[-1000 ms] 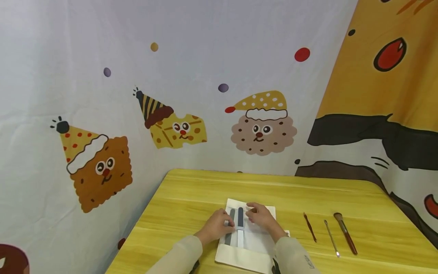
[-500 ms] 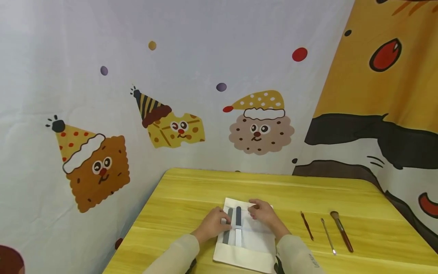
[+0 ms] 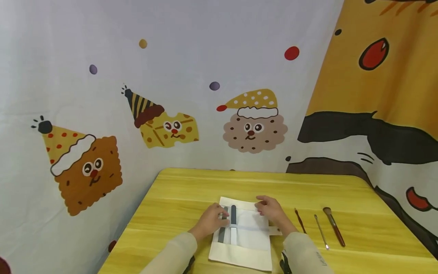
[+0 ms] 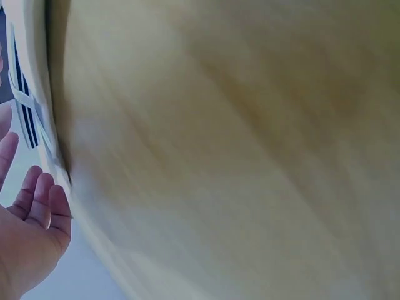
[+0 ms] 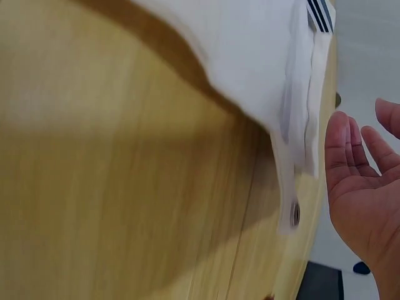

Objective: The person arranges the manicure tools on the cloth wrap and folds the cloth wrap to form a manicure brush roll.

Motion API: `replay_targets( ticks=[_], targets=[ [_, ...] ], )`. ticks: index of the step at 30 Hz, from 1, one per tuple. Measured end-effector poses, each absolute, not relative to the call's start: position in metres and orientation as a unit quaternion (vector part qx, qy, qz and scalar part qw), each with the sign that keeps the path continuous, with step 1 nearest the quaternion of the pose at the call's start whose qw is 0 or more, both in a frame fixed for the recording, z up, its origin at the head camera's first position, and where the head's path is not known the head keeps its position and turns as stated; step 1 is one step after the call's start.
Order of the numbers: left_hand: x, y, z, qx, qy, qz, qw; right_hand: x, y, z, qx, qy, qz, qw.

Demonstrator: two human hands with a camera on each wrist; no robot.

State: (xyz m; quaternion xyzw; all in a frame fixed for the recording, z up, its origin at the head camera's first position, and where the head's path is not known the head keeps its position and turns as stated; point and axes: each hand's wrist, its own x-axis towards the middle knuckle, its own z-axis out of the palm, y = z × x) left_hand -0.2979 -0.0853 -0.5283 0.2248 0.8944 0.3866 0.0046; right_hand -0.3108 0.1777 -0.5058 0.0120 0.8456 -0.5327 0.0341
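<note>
A cream fabric tool pouch [image 3: 253,238] lies unfolded on the table. Under its elastic band sit a grey flat tool [image 3: 221,235] and a tool with a dark blue upper half and white lower half [image 3: 234,215]. My left hand [image 3: 209,221] is over the pouch's left side, thumb and fingers spread beside the grey tool; in the left wrist view its fingers [image 4: 42,197] are loosely bent with nothing in them. At the upper right edge of the pouch is my right hand [image 3: 272,211]. Its fingers [image 5: 340,140] are relaxed and hold nothing in the right wrist view.
To the right lie a thin brown-handled tool [image 3: 300,220], a slim metal tool [image 3: 321,231] and a brush [image 3: 333,226] with a brown handle. A strap with a snap [image 3: 275,230] sticks out from the pouch. Behind the yellow wooden table [image 3: 191,182] hangs a printed cloth [image 3: 184,45].
My right hand has shifted right, from over the pouch to its right edge, and the snap strap shows more fully. The left hand stays by the grey tool. The head view has turned slightly right.
</note>
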Motion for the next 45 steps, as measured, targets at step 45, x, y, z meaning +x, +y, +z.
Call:
replay_targets(
  ticks=[45],
  targets=[
    [-0.286,-0.048,-0.532,0.273,0.898,0.343,-0.033,-0.246,0.412,-0.489,0.171,0.894,-0.411,-0.039]
  ],
)
